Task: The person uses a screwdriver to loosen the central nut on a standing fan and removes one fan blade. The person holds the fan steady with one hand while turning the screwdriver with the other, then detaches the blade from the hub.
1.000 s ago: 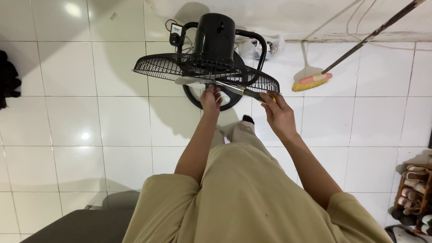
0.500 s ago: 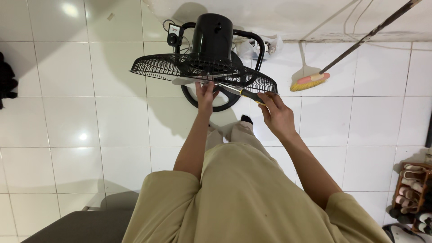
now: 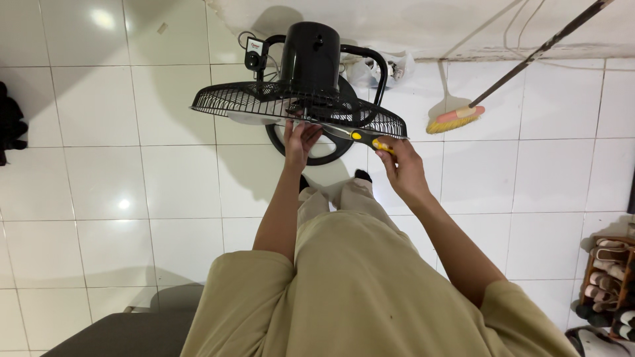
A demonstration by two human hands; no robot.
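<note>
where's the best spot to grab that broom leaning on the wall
Probably the bare handle of the broom, partway up, coming from the open floor side. The stick slants from the yellow and pink head on the tiles up toward the wall, so its shaft is exposed and slim enough for a hand to wrap; the bristle head offers no firm hold.

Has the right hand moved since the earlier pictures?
Yes. The right hand has slid slightly left along the fan grille rim, with its yellow-handled tool.

Likely home: broom point(image 3: 456, 119), shoe rack point(image 3: 605, 281)
</note>
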